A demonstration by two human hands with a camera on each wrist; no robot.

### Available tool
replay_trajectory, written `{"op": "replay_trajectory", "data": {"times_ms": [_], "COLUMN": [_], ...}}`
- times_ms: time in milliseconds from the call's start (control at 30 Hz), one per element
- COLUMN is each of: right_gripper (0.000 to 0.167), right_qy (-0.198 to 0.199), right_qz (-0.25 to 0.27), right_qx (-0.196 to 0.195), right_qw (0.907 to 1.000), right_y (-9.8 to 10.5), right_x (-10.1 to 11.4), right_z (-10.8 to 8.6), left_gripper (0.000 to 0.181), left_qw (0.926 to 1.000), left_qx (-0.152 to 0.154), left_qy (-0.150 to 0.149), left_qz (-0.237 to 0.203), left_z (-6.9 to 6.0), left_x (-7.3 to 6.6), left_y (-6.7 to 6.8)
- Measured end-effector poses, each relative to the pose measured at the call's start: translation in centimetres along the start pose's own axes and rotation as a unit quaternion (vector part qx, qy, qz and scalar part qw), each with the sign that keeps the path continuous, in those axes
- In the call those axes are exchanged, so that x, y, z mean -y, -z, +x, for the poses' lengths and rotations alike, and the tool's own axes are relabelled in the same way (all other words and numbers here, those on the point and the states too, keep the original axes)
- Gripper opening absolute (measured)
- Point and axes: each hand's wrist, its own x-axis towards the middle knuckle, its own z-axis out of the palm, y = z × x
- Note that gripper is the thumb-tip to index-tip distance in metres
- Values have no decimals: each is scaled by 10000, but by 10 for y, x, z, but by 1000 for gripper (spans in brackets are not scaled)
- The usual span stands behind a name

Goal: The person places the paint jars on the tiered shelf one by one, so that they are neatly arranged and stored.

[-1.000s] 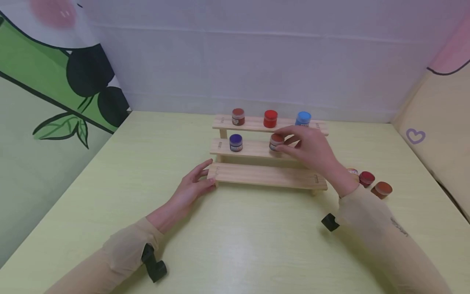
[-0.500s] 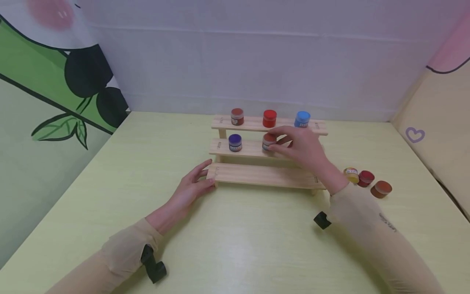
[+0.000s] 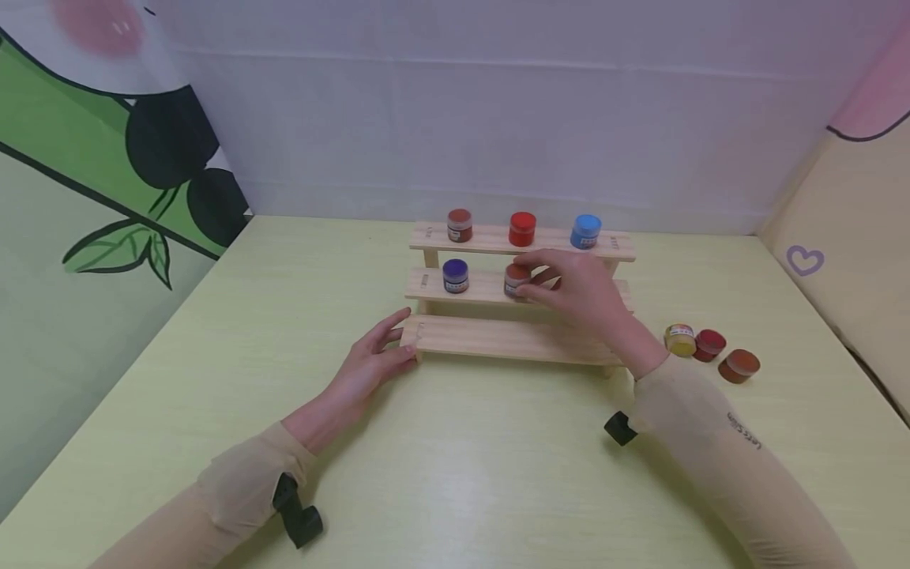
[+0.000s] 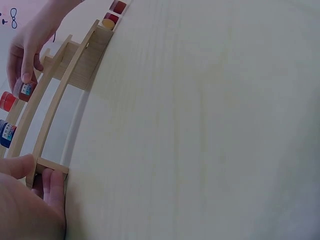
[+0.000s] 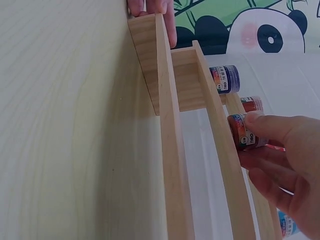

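Note:
A three-tier wooden rack stands on the table. At its left end my left hand grips the lowest tier, thumb at the front and fingers round the end panel. My right hand pinches a brownish-red paint jar between thumb and fingers, upright at the middle tier. To its left on that tier is a dark blue paint jar. The top tier carries a brown-red jar, a bright red jar and a light blue jar.
Right of the rack on the table are a yellow jar lying tipped, a dark red jar and an orange-brown jar. A pale cloth wall rises behind the rack.
My right hand has moved left along the middle tier with the brownish-red paint jar, toward the dark blue one. The yellow jar has come into fuller view. My left hand has stayed put.

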Motion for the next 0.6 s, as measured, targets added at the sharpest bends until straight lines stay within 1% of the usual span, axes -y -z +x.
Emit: {"op": "replay_trajectory", "data": {"times_ms": [167,400,600], "right_gripper": [39,40,40], "right_qy": [15,-67,-72], "right_qz": [67,218,339], "right_qx": [36,124,190], "right_qw": [10000,9997,9992], "right_y": [-1,-2,-1], "right_x": [-1,-4,-6], "right_z": [-1,-2,-3], "left_gripper": [63,63,63], "left_qw": [10000,10000,10000], "left_qx": [2,-43,-8], "left_qy": [-10,14,-7], "left_qz": [13,-13,24], "left_z": [0,-1,-1], "left_x": [-1,0,-1], "left_y": [0,0,0]}}
